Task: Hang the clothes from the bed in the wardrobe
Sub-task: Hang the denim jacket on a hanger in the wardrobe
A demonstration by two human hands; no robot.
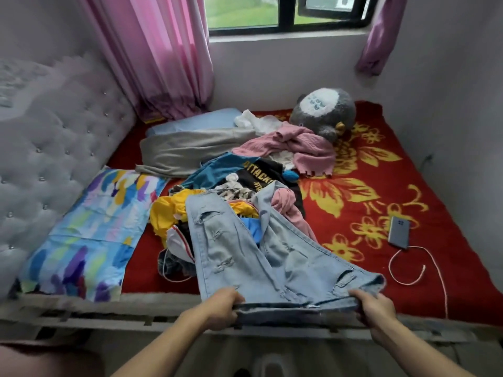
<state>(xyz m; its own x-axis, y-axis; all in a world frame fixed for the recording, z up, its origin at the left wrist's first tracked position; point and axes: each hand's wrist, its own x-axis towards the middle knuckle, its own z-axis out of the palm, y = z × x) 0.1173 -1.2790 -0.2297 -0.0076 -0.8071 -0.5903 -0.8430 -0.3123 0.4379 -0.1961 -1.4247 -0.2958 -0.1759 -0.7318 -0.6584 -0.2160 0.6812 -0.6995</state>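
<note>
Left hand (221, 308) and right hand (374, 307) both grip jeans (245, 257) by the waistband at bed's (408, 186) near edge. Denim likely soft, fairly heavy; waistband looks the soundest hold.

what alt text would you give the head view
The left hand and right hand hold ripped light-blue jeans by the waistband, legs draped over a pile of clothes on a red floral bed. A phone lies to the right.
</note>
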